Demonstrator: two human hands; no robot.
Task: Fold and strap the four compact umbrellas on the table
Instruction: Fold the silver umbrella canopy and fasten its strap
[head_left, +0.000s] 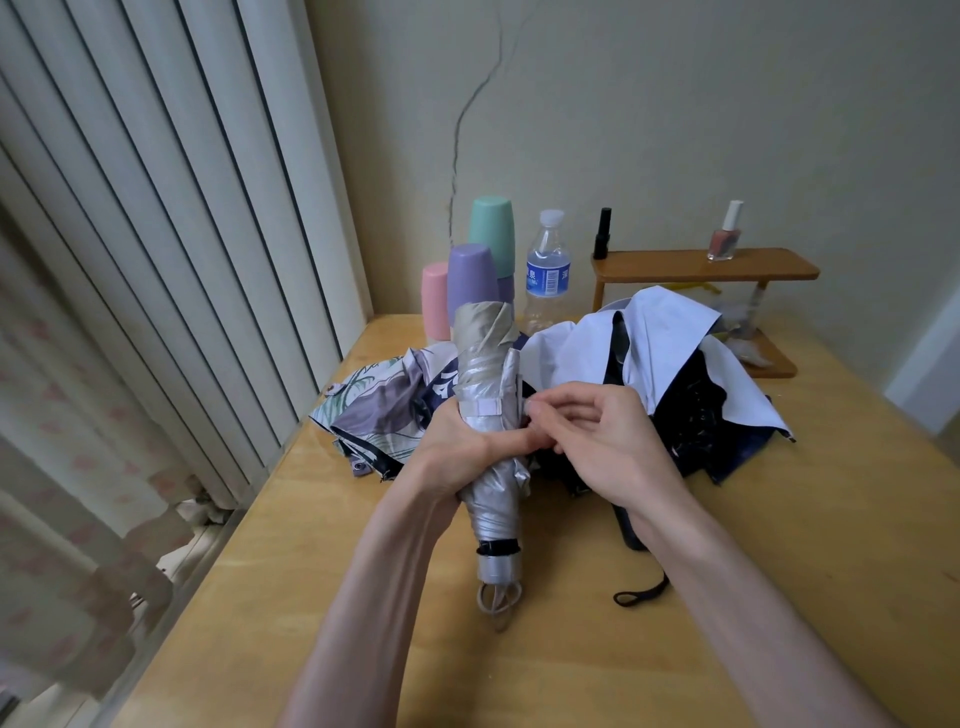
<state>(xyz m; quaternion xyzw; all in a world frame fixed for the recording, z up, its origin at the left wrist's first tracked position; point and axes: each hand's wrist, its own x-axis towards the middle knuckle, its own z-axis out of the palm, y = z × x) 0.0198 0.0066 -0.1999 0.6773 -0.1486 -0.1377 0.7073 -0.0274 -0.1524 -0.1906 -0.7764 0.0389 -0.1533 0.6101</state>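
Here, left grip (457, 447) wraps the silver umbrella (493, 501) mid-length, handle toward the near edge of the table (779, 571); right grip (597, 441) pinches its strap (513, 376).

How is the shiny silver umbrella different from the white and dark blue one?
The silver umbrella is rolled into a tight tube; the white and dark blue umbrella is loose and crumpled. The silver umbrella is gripped by the left hand, with the right hand pinching at its side; the white and dark blue umbrella lies on the table. Both are compact umbrellas.
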